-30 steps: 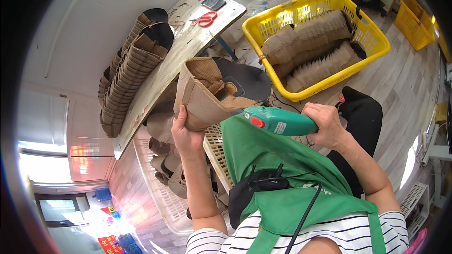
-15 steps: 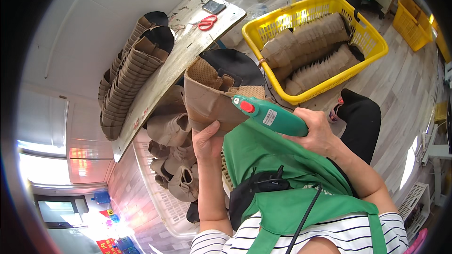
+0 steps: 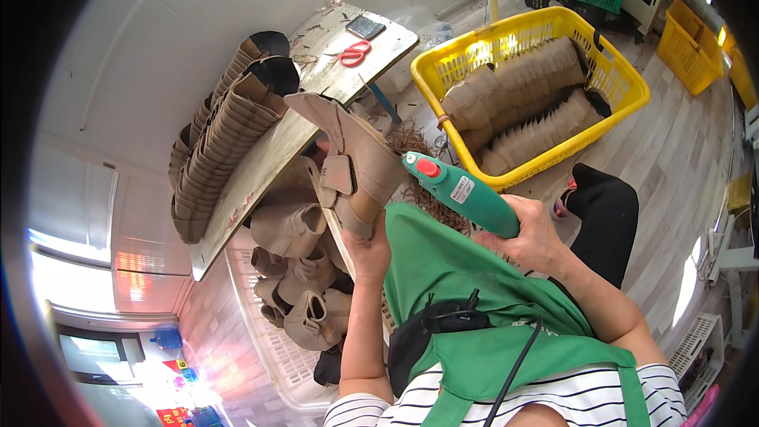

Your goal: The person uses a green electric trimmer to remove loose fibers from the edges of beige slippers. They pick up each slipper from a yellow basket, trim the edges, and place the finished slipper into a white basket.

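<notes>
A tan shoe upper (image 3: 365, 178) with a strap is raised in front of me, its outer side showing. My left hand (image 3: 368, 251) is closed round its lower end; some of the fingers are hidden behind it. In my right hand (image 3: 536, 231) is a green hand-held power tool (image 3: 465, 194) with a red button on top. The tool's front end is close to the upper's right edge; I cannot tell if they touch. Below and left of the upper, more tan uppers (image 3: 288, 229) lie piled in a white basket (image 3: 269, 348).
A worn table (image 3: 332, 83) at the left carries nested stacks of uppers (image 3: 229, 138), red-handled scissors (image 3: 355, 53) and a phone (image 3: 364, 28). Rows of uppers (image 3: 545, 126) fill a yellow basket (image 3: 423, 71) ahead. Brown trimmings (image 3: 423, 198) heap beyond my green apron (image 3: 443, 261).
My left hand has turned the upper, so its strapped outer side now shows instead of its open inside. The tool has drawn slightly right, still in my right hand. The whole view has shifted a little.
</notes>
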The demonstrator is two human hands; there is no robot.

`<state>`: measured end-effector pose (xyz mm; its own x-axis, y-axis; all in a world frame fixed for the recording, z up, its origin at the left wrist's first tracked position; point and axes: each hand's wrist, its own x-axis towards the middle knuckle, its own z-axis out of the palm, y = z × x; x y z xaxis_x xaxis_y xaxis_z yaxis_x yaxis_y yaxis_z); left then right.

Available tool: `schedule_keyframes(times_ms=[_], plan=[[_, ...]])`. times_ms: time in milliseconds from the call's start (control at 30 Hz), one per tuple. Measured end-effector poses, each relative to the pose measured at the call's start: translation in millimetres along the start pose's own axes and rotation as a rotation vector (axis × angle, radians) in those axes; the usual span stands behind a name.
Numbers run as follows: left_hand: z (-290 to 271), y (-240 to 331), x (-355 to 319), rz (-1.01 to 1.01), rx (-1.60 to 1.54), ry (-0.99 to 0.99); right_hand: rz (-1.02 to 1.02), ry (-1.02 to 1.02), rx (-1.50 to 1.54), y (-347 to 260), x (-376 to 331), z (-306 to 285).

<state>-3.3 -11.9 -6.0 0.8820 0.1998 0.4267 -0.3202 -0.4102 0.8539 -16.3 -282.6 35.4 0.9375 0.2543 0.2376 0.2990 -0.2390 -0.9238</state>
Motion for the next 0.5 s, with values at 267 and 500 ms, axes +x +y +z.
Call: schedule_keyframes(times_ms=[267,500], plan=[[-4.8,-4.3,7.4,0.278,0.195,0.069,-0.004,-0.012,-0.049,5.1,-2.3,-1.7],[-11.9,-10.9,3.6,0.220,0.195,0.002,0.038,-0.078,-0.130,5.6,-2.0,-4.6]])
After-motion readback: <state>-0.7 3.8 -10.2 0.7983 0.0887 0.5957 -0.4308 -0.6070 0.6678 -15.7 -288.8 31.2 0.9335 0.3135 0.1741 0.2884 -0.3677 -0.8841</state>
